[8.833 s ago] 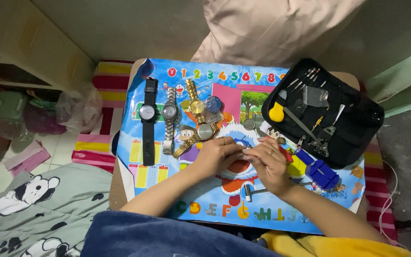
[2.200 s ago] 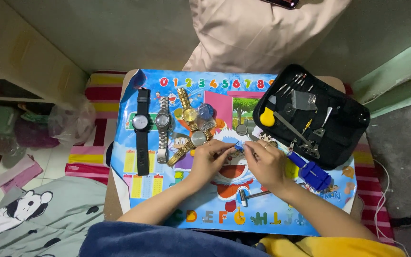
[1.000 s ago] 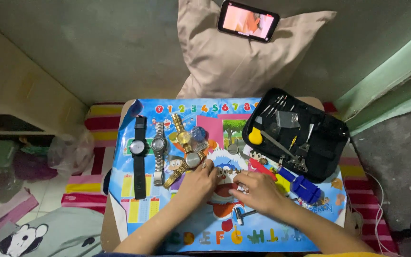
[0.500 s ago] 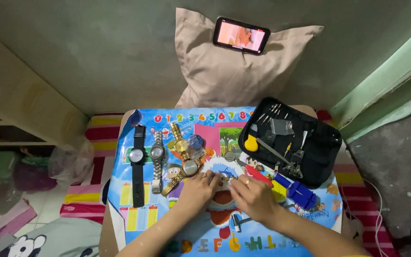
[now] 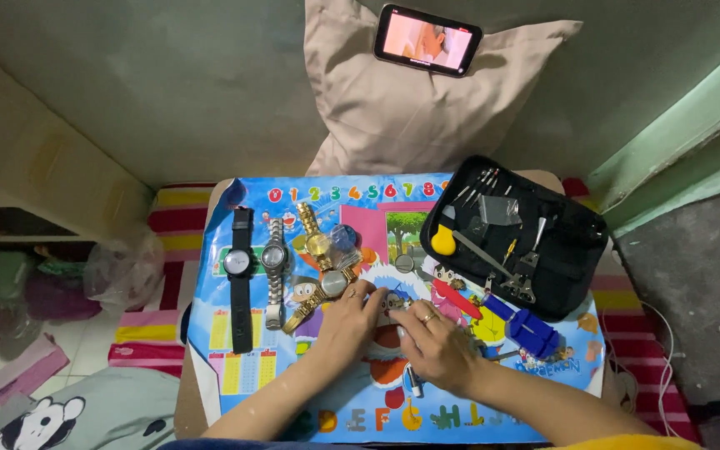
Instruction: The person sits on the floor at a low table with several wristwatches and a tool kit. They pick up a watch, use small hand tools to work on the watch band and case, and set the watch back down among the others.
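Note:
My left hand (image 5: pixel 350 321) and my right hand (image 5: pixel 432 340) rest close together on a colourful cartoon mat (image 5: pixel 243 367) that covers a small table. Their fingertips meet over a small object that the fingers hide, so I cannot tell what it is. Just left of my left hand lie gold-toned watches (image 5: pixel 320 260), a silver watch (image 5: pixel 274 268) and a black-strapped watch (image 5: pixel 237 275). A small round part (image 5: pixel 403 263) lies just beyond my fingers. My right hand wears a ring.
An open black tool case (image 5: pixel 572 267) with small tools and a yellow-handled tool (image 5: pixel 443 242) sits at the right. A blue tool (image 5: pixel 531 331) lies beside my right hand. A beige pillow (image 5: pixel 410 117) with a phone (image 5: pixel 427 40) lies beyond the table.
The view has tilted up, so the pillow and phone now show and the table sits lower in frame. My hands stay together at the mat's middle.

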